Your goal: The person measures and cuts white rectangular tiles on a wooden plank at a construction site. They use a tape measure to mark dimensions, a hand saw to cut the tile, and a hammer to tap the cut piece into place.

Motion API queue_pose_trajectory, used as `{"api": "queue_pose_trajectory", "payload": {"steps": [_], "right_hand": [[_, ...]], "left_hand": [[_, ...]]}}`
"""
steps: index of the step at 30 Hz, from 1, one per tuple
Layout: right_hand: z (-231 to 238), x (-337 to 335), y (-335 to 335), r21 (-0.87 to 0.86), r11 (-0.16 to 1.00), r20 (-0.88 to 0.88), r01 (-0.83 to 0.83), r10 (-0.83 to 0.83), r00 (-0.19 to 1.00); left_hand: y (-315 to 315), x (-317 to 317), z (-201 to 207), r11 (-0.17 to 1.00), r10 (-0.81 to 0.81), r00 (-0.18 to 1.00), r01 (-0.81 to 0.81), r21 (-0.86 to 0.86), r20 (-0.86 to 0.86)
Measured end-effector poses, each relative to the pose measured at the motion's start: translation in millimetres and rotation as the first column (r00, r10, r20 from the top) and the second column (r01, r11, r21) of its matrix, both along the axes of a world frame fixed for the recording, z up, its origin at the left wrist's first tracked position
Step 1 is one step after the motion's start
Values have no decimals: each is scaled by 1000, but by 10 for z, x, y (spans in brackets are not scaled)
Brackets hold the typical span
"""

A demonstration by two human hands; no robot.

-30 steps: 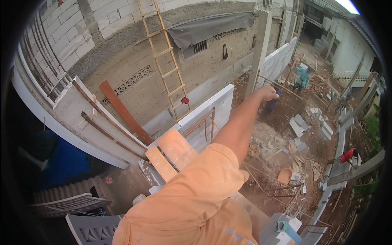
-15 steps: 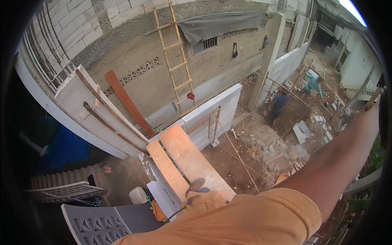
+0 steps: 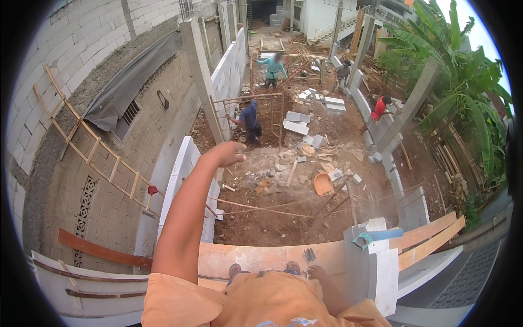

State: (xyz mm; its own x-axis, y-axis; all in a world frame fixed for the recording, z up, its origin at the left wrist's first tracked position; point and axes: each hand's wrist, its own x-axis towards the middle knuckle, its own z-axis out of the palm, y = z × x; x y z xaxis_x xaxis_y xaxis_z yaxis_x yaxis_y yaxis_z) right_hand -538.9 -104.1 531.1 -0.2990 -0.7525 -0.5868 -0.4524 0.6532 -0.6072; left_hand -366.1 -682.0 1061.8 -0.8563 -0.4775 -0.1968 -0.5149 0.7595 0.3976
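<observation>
My left arm reaches forward over the scaffold's edge, and my left hand point(image 3: 226, 154) hangs in the air with its fingers stretched out, holding nothing I can see. Down by my waist is my right hand point(image 3: 316, 272), small and blurred, its fingers too unclear to read. Beside it a small bunch of dark, thin pieces like nails point(image 3: 309, 255) lies on the orange wooden platform point(image 3: 245, 253) under my feet. To the right, a saw-like tool with a teal handle point(image 3: 362, 240) and a blue blade or cover rests on white blocks point(image 3: 384, 272).
Below lies a dirt site with rubble, white blocks point(image 3: 297, 126) and an orange basin point(image 3: 323, 184). Several people work there, one in dark blue point(image 3: 250, 121), another in red point(image 3: 378, 110). A bamboo ladder point(image 3: 103, 152) leans at the left wall. Planks point(image 3: 430, 240) stick out right.
The view has swung right, from the wall and ladder to the site below. My outstretched arm now lies left of centre, and my right hand has come into view.
</observation>
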Motion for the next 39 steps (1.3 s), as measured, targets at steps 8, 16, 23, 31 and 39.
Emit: {"api": "queue_pose_trajectory", "payload": {"steps": [8, 16, 23, 31, 39], "right_hand": [[340, 143, -128, 124, 957, 39, 261, -267, 963], [619, -273, 319, 43, 963, -313, -267, 267, 912], [1067, -270, -522, 249, 966, -60, -64, 81, 995], [803, -534, -818, 3, 996, -229, 92, -89, 969], [1068, -276, -580, 91, 990, -321, -109, 133, 938]], "left_hand": [[929, 2949, -3494, 863, 351, 899, -419, 283, 262], [3089, 3804, -4408, 211, 288, 648, -761, 614, 704], [3051, 3724, -4294, 870, -197, 672, -217, 444, 714], [2384, 3060, -4063, 266, 789, 562, -676, 687, 247], [2642, 2883, -3874, 269, 642, 682, -629, 729, 351]]}}
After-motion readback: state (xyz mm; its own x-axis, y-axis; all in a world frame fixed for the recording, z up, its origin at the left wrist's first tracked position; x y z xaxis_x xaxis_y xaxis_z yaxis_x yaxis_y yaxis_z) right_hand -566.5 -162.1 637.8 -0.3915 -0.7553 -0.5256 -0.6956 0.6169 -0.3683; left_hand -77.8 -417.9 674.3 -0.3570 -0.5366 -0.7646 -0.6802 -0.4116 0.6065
